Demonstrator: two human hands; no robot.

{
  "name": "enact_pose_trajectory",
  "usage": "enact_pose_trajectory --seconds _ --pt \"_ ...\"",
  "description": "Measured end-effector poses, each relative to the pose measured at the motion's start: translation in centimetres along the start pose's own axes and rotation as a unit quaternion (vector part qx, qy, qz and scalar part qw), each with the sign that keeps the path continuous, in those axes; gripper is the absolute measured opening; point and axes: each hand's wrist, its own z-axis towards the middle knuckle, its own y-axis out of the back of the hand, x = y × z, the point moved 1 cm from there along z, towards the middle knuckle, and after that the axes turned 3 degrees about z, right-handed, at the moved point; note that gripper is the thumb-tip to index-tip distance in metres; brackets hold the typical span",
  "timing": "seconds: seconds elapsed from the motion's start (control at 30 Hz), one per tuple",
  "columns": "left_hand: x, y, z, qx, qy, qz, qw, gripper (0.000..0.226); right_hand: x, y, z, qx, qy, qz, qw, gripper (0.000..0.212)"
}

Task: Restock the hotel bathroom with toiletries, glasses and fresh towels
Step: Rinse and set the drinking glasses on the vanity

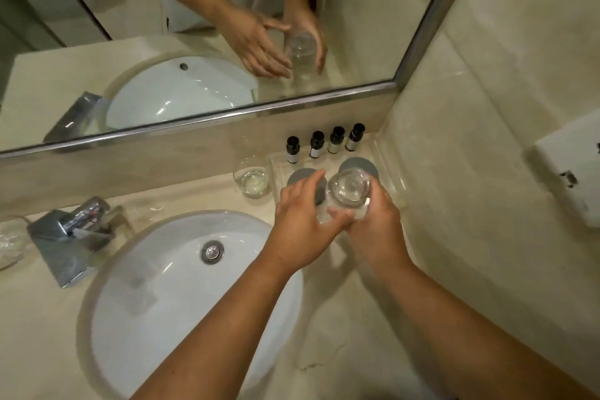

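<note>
Right hand (373,230), fingers curled round glass (349,188); left hand (300,224), fingers straight, touching it; bottles (324,143) beyond fingers.

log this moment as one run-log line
right hand: grips held glass above tray | left hand: touches it, fingers straight | second glass: on counter left of tray | bottles: four, row behind coasters

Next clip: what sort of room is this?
Most likely a hotel bathroom vanity: a white basin with a chrome tap, a wall mirror above the counter, and four small toiletry bottles lined up near a drinking glass.
</note>
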Motion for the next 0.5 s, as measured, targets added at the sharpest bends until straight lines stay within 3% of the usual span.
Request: enact_pose_trajectory --seconds 0.17,0.37,0.5 --pt "0.0 -1.5 3.0 0.07 0.048 -0.038 0.996 0.082 -1.8 0.1 4.2 -0.083 -0.041 0.011 0.996 0.07" --pt "0.1 -3.3 5.2 0.109 0.048 -0.067 0.991 0.041 -3.9 0.0 6.7 -0.079 -0.043 -0.035 0.995 0.075" --pt "0.5 -4.1 6.0 0.125 0.031 -0.071 0.989 0.046 -4.2 -0.2 6.9 -0.066 -0.031 -0.042 0.996 0.072"
